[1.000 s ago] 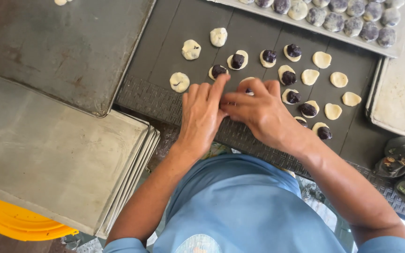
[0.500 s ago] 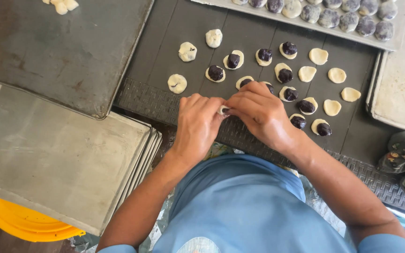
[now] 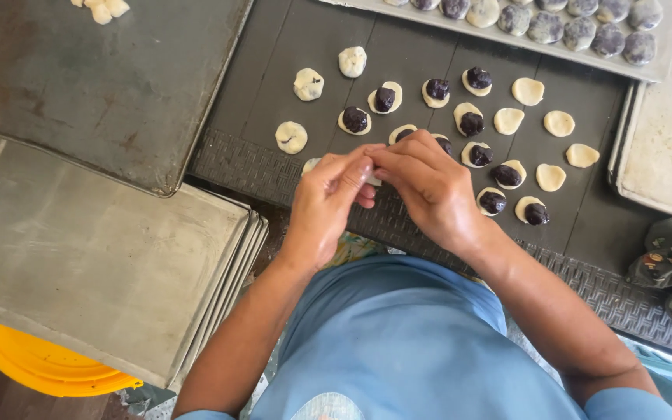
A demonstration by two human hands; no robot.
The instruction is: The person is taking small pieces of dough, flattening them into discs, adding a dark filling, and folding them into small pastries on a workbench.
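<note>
The left hand (image 3: 328, 204) and right hand (image 3: 425, 185) pinch one small dough piece (image 3: 372, 180) between their fingertips, just over the dark worktop (image 3: 320, 47). Squeeze too hard and it might tear or slip. Filled dough rounds (image 3: 472, 120) sit close by, easy to bump.

A person in a light blue short-sleeved shirt (image 3: 398, 342) bearing a pale round print at the chest, forearms bare, hands without gloves or rings.
</note>
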